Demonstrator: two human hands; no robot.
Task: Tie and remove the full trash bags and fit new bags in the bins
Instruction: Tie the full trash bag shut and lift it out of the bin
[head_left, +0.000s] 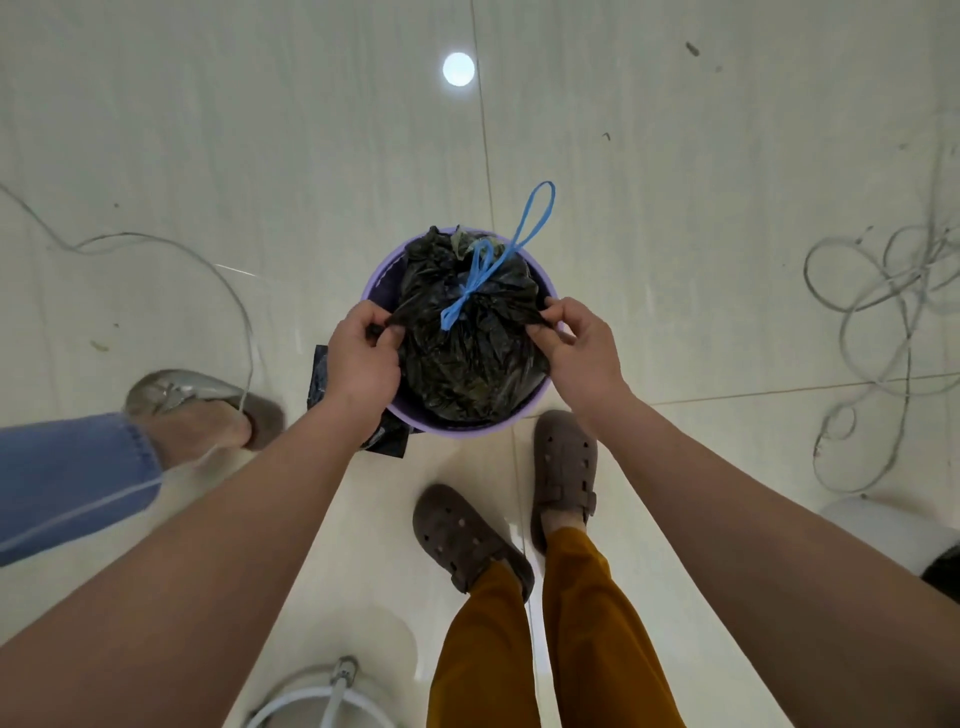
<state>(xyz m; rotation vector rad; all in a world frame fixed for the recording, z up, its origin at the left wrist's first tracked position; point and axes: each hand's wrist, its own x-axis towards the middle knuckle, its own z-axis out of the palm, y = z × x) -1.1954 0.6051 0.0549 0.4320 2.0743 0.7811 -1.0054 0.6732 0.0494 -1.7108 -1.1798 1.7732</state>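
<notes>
Already tied: a black trash bag (470, 343) sits in a lilac bin (511, 422) on the tiled floor (260, 130), its neck cinched w/ a blue drawstring (483, 280) whose loop trails over the bin's far rim. Both hands are on it. Left hand (361, 358) pinches a fold of plastic at the bag's left shoulder; right hand (579, 345) pinches a fold on the opposite side, fingers curled round the film in each grip. Bag is inside the bin, top bulging above the rim.

Step in hand, by the look of it: lifting the full bag out. Next move likely calls for an even upward pull from both sides, or a switch to the drawstring loop, since thin film may tear under load. Fresh bag not yet fitted; dark folded plastic (387, 439) beside the bin, partly behind the left wrist, may be the spare, can't tell.

Count: 1 bin, 1 bag, 1 drawstring, 2 hands, 2 brown clogs (467, 540) on the wearer, 1 second person's foot (208, 410) at left, loose cables (883, 291) on both sides.
</notes>
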